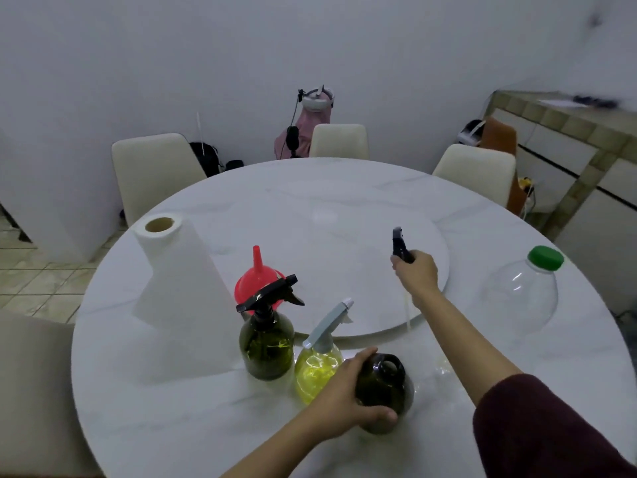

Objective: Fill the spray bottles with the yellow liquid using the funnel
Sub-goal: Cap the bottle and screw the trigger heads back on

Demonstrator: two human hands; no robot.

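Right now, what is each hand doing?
Left hand: fingers grip the open dark green bottle.
Right hand: holds the black spray head, lifted off.

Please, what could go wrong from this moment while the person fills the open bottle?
The spray head in the right hand trails its dip tube above the table; it may drip there. The open dark green bottle, held by the left hand, stands close to the yellow-filled bottle, which a bump could tip.

Left hand [348, 395] around open green bottle [384, 391], right hand [415, 272] gripping black sprayer head [400, 244] above table [172, 408].
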